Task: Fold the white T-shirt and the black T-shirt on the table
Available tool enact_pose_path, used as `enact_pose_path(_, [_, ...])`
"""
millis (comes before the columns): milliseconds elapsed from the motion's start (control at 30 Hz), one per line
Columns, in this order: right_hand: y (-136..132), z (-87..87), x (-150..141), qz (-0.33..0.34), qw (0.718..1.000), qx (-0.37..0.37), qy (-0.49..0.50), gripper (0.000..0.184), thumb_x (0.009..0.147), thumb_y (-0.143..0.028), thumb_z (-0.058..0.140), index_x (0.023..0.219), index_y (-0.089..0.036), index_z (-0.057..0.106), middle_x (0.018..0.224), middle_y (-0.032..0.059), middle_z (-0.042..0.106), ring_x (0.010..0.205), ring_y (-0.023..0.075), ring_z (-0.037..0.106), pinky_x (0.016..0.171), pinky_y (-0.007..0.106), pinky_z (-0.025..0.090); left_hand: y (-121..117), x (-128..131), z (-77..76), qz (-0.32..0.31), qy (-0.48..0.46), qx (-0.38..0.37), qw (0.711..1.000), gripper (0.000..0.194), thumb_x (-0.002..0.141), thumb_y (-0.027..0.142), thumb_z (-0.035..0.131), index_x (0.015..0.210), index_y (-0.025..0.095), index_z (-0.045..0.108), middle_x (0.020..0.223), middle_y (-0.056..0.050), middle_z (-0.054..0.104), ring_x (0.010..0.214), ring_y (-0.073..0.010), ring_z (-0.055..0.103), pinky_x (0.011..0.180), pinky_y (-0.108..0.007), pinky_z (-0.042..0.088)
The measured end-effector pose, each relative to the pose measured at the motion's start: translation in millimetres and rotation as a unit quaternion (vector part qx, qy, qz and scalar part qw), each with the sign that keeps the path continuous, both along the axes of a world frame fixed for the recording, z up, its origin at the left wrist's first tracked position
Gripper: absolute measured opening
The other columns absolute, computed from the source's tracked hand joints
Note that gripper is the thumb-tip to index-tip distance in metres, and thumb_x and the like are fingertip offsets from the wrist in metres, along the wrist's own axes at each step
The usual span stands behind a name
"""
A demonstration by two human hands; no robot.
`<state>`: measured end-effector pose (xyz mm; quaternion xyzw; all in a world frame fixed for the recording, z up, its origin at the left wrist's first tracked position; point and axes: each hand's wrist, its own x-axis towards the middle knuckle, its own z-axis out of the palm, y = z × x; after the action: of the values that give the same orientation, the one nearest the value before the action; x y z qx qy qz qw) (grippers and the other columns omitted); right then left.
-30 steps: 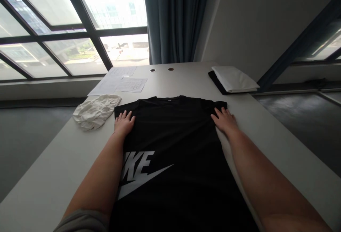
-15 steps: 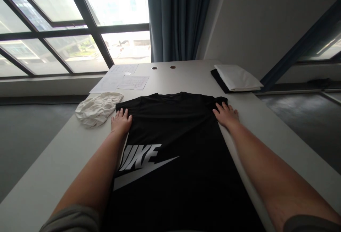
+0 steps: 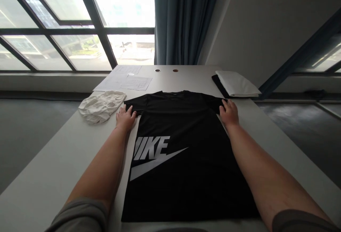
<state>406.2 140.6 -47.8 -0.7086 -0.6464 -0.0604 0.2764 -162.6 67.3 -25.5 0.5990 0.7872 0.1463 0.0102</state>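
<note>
A black T-shirt point(image 3: 183, 161) with a white printed logo lies flat and front-up on a long white table point(image 3: 53, 168), its collar toward the far end. My left hand point(image 3: 125, 117) rests flat, fingers spread, at the edge of the shirt's left sleeve. At the right sleeve my right hand point(image 3: 229, 112) lies palm-down with its fingers curled over the hem. Neither hand lifts the cloth off the table.
A crumpled white garment point(image 3: 102, 105) lies just left of my left hand. Several paper sheets point(image 3: 125, 80) lie at the far left of the table. A folded white cloth on a dark one point(image 3: 236, 83) sits at the far right. Two round holes point(image 3: 166, 70) mark the far edge, before a window and curtain.
Both hands have slid outward along the sleeves, and the shirt now lies wider and flatter. The whole logo and the bottom hem have come into view as the camera tilted.
</note>
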Motion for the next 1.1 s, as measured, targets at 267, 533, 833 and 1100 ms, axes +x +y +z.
enact_pose_path(267, [-90.1, 1.2, -16.9, 0.163, 0.970, -0.135, -0.122, 0.052, 0.101, -0.046, 0.043, 0.147, -0.029, 0.060, 0.164, 0.0095, 0.043, 0.153, 0.0383, 0.032, 0.119, 0.065, 0.032, -28.1, 64.4, 6.9, -0.211, 0.044, 0.030, 0.976, 0.057, 0.103, 0.050, 0.044, 0.155, 0.029, 0.051, 0.169, -0.007, 0.035, 0.157, -0.0330, 0.029, 0.128, -0.052, 0.019])
enact_pose_path(533, [-96.5, 8.2, -16.7, 0.126, 0.966, -0.175, -0.139, 0.055, 0.104, -0.046, 0.039, 0.154, -0.029, 0.051, 0.165, 0.0098, 0.042, 0.151, 0.0336, 0.037, 0.121, 0.061, 0.031, -35.1, 79.5, -6.7, -0.224, 0.033, -0.048, 0.973, 0.062, 0.102, 0.055, 0.045, 0.160, 0.033, 0.044, 0.171, -0.006, 0.030, 0.158, -0.0358, 0.025, 0.127, -0.057, 0.020])
enact_pose_path(833, [-92.0, 10.5, -19.6, 0.107, 0.957, -0.226, -0.145, 0.059, 0.105, -0.048, 0.035, 0.160, -0.028, 0.042, 0.169, 0.0095, 0.034, 0.155, 0.0343, 0.030, 0.122, 0.065, 0.026, -21.5, 16.1, -6.1, 0.026, -0.007, -0.010, 1.000, 0.061, 0.104, 0.050, 0.036, 0.157, 0.023, 0.050, 0.165, -0.019, 0.040, 0.152, -0.0413, 0.035, 0.121, -0.061, 0.028])
enact_pose_path(1100, [-69.0, 67.3, -132.9, 0.130, 0.954, -0.219, -0.162, 0.059, 0.102, -0.049, 0.044, 0.156, -0.026, 0.049, 0.171, 0.0140, 0.028, 0.158, 0.0420, 0.017, 0.119, 0.073, 0.021, 14.6, 9.2, -5.2, 0.023, -0.026, -0.015, 0.999, 0.060, 0.105, 0.052, 0.028, 0.155, 0.029, 0.052, 0.167, -0.014, 0.038, 0.155, -0.0384, 0.031, 0.123, -0.063, 0.022])
